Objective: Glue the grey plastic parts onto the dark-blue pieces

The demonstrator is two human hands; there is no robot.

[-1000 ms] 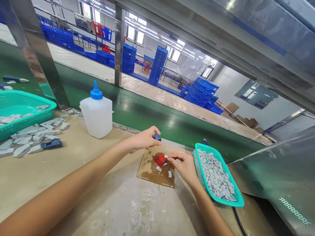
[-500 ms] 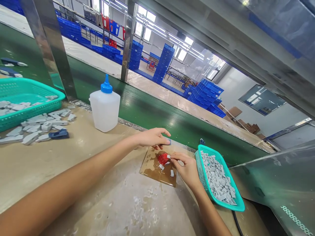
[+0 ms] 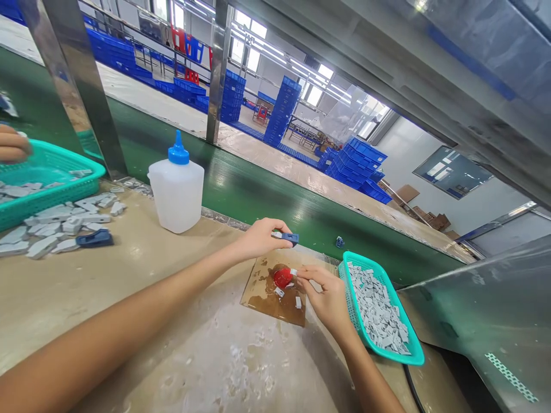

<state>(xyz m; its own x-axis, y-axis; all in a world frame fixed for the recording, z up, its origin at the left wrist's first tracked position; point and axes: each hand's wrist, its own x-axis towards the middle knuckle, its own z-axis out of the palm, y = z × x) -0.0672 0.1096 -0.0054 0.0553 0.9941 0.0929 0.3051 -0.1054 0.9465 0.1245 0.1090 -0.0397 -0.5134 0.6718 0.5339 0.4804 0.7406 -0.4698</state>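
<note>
My left hand [image 3: 267,236] is closed on a small dark blue plastic part [image 3: 290,237] with a light grey end, just above the far edge of a wet brown board [image 3: 262,302]. My right hand [image 3: 326,292] pinches a small whitish plastic piece [image 3: 293,272] at the edge of a red round thing [image 3: 282,278], whose kind I cannot make out. Two small light grey pieces, one a whitish block [image 3: 298,302], lie loose on the board. Close by on the right, a turquoise basket [image 3: 420,357] holds many small grey pieces.
A white bottle [image 3: 178,192] with a blue nozzle stands left. Beyond it are grey parts [image 3: 45,229], a dark blue part [image 3: 95,238] and another basket [image 3: 92,182]. Another person's hand [image 3: 14,144] is over that basket. A green conveyor belt [image 3: 245,198] runs behind the table.
My left hand has lifted and turned slightly, showing more of the blue part. My right hand stays by the red thing. Another person's hand has appeared far left. A blue part on the belt moved left.
</note>
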